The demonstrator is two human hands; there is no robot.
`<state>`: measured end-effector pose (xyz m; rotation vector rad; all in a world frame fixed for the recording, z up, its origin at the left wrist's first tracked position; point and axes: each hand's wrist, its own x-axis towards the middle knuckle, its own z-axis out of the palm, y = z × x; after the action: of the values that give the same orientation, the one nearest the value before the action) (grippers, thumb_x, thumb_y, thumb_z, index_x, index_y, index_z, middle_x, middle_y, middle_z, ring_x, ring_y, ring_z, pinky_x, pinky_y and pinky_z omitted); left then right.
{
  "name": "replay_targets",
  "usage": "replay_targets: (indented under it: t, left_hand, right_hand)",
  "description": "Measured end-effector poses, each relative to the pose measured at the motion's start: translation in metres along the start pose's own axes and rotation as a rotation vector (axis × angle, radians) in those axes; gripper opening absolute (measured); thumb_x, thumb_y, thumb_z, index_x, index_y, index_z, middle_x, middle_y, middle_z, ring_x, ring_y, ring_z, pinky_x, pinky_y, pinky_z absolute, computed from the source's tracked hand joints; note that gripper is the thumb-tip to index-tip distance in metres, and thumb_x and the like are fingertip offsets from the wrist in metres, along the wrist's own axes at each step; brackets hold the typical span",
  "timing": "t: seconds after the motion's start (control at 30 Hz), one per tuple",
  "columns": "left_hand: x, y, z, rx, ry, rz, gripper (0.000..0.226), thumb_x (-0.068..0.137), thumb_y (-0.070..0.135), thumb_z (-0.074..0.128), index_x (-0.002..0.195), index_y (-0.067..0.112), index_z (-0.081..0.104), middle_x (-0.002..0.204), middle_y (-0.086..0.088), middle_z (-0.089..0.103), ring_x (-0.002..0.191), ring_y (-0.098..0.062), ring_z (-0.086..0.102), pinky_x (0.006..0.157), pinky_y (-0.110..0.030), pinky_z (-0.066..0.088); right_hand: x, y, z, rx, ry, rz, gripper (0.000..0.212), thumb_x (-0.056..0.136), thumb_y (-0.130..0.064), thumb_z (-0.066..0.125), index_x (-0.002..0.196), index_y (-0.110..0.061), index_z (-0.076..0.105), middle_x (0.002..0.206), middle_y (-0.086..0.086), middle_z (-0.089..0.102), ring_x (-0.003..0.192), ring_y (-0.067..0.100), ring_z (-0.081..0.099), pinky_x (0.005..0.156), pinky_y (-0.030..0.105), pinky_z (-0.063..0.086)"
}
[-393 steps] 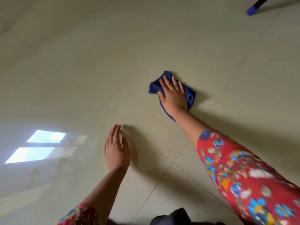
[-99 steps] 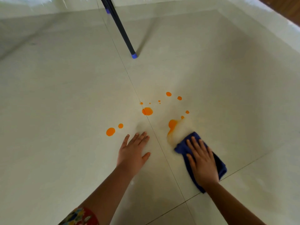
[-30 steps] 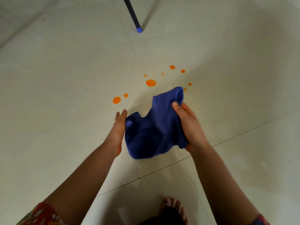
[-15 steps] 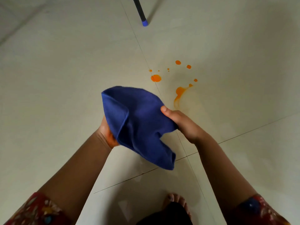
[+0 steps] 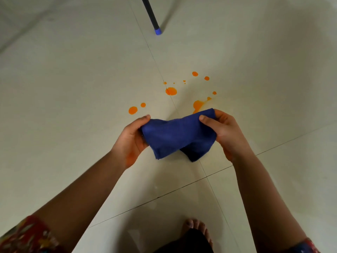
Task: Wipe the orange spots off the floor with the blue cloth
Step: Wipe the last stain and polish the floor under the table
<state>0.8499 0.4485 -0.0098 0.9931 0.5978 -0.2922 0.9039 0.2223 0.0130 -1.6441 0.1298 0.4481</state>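
Note:
The blue cloth (image 5: 177, 136) hangs folded in the air between both hands, above the pale tiled floor (image 5: 73, 88). My left hand (image 5: 130, 141) grips its left end, thumb on top. My right hand (image 5: 225, 132) pinches its right end. Several orange spots (image 5: 171, 91) lie on the floor just beyond the cloth. One smeared orange patch (image 5: 197, 105) sits right behind the cloth's right corner, and two spots (image 5: 133, 110) lie to the left.
A dark pole with a blue tip (image 5: 157, 31) stands on the floor at the top centre. My bare foot (image 5: 196, 229) rests on the tile below the cloth. Tile joints cross under my arms.
The cloth, spread open and lifted half a second ago, is now folded into a narrower strip held level between both hands. The view has shifted, and the spots lie lower in frame.

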Motion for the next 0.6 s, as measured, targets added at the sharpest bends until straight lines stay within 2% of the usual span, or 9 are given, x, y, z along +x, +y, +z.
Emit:
replay_targets:
  t: [0.07, 0.13, 0.23, 0.3, 0.37, 0.4, 0.47, 0.53, 0.6]
  left_hand:
    - [0.001, 0.005, 0.006, 0.117, 0.116, 0.087, 0.014, 0.090, 0.018, 0.057, 0.091, 0.009, 0.068, 0.088, -0.005, 0.072, 0.084, -0.018, 0.068, 0.071, -0.026, 0.054]
    - [0.005, 0.010, 0.013, 0.228, 0.262, 0.207, 0.010, 0.080, 0.013, 0.065, 0.073, 0.012, 0.058, 0.073, -0.001, 0.062, 0.069, -0.016, 0.060, 0.064, -0.028, 0.047]
    - [0.010, 0.028, 0.021, 0.271, 0.334, 0.309, 0.028, 0.073, 0.020, 0.070, 0.097, 0.023, 0.056, 0.088, -0.005, 0.066, 0.077, -0.019, 0.061, 0.068, -0.030, 0.047]
    - [0.011, 0.044, 0.026, 0.261, 0.222, 0.375, 0.042, 0.081, 0.014, 0.070, 0.118, 0.028, 0.054, 0.097, -0.006, 0.066, 0.085, -0.018, 0.063, 0.075, -0.027, 0.049]
    - [0.006, 0.050, 0.029, 0.422, 0.128, 0.508, 0.051, 0.077, 0.009, 0.075, 0.123, 0.025, 0.058, 0.108, -0.001, 0.066, 0.097, -0.012, 0.064, 0.082, -0.023, 0.051]
    - [0.003, 0.051, 0.030, 0.563, 0.144, 0.601, 0.053, 0.074, 0.005, 0.077, 0.121, 0.023, 0.060, 0.109, 0.002, 0.066, 0.098, -0.010, 0.064, 0.084, -0.023, 0.052]
    - [-0.005, 0.043, 0.026, 0.847, 0.241, 0.792, 0.047, 0.072, 0.000, 0.074, 0.112, 0.021, 0.065, 0.103, 0.005, 0.065, 0.091, -0.009, 0.062, 0.081, -0.025, 0.052]
    - [-0.013, 0.026, 0.016, 1.064, 0.254, 0.883, 0.033, 0.071, 0.000, 0.072, 0.097, 0.021, 0.068, 0.092, 0.006, 0.059, 0.081, -0.007, 0.056, 0.073, -0.017, 0.046]
    - [-0.018, 0.009, 0.001, 1.234, 0.183, 0.825, 0.020, 0.073, 0.004, 0.073, 0.087, 0.018, 0.068, 0.097, 0.008, 0.050, 0.086, -0.006, 0.051, 0.070, -0.009, 0.039]
  right_hand:
    - [-0.001, -0.001, 0.006, 0.039, 0.047, -0.018, 0.010, 0.089, -0.014, 0.066, 0.093, -0.006, 0.061, 0.090, 0.008, 0.070, 0.087, 0.020, 0.066, 0.078, 0.034, 0.053]
    - [0.001, -0.002, 0.015, 0.033, 0.156, -0.021, 0.015, 0.086, -0.011, 0.069, 0.093, -0.011, 0.055, 0.089, 0.005, 0.068, 0.084, 0.019, 0.066, 0.073, 0.030, 0.051]
    - [0.006, -0.014, 0.021, 0.084, 0.197, -0.091, 0.044, 0.084, -0.002, 0.068, 0.116, -0.023, 0.045, 0.094, 0.012, 0.069, 0.086, 0.020, 0.068, 0.072, 0.026, 0.056]
    - [0.009, -0.024, 0.018, 0.037, 0.140, -0.226, 0.058, 0.082, 0.005, 0.066, 0.123, -0.032, 0.047, 0.094, 0.018, 0.067, 0.085, 0.022, 0.065, 0.081, 0.034, 0.057]
    - [0.010, -0.033, 0.015, -0.184, 0.124, -0.352, 0.059, 0.080, 0.005, 0.065, 0.124, -0.032, 0.057, 0.106, 0.004, 0.067, 0.098, 0.014, 0.062, 0.093, 0.033, 0.052]
    - [0.008, -0.035, 0.014, -0.326, 0.146, -0.411, 0.058, 0.079, 0.004, 0.066, 0.126, -0.030, 0.059, 0.112, -0.003, 0.064, 0.102, 0.008, 0.059, 0.095, 0.025, 0.048]
    - [0.000, -0.034, 0.012, -0.616, 0.219, -0.527, 0.054, 0.078, 0.001, 0.067, 0.124, -0.026, 0.062, 0.105, -0.005, 0.058, 0.096, 0.006, 0.053, 0.084, 0.008, 0.041]
    - [-0.010, -0.024, 0.006, -0.880, 0.277, -0.596, 0.039, 0.077, -0.006, 0.072, 0.109, -0.026, 0.070, 0.092, -0.005, 0.054, 0.088, 0.014, 0.051, 0.069, 0.012, 0.040]
    - [-0.018, -0.010, -0.001, -1.015, 0.185, -0.516, 0.020, 0.076, -0.017, 0.076, 0.094, -0.026, 0.074, 0.091, -0.006, 0.053, 0.092, 0.014, 0.046, 0.066, 0.016, 0.037]
